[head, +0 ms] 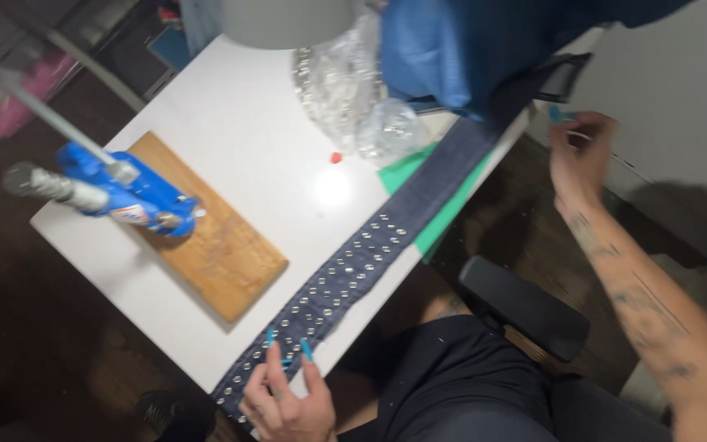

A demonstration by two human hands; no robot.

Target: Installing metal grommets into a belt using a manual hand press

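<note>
A long dark denim strip (370, 245) studded with rows of metal rivets lies along the near edge of the white table (239, 123). My left hand (288, 401), with long turquoise nails, pinches the strip's near end at the table corner. My right hand (578, 151) is raised off to the right, beyond the table edge, fingers loosely curled; whether it holds anything is blurred. A blue hand press (128, 192) with a metal lever stands on a wooden board (222, 245) at the left of the table.
Clear plastic bags of metal studs (345, 82) lie at the table's far side, with blue fabric (468, 41) beyond. A green sheet (407, 168) sits under the strip. A small red bit (335, 157) lies mid-table. A black chair armrest (525, 307) is beside my lap.
</note>
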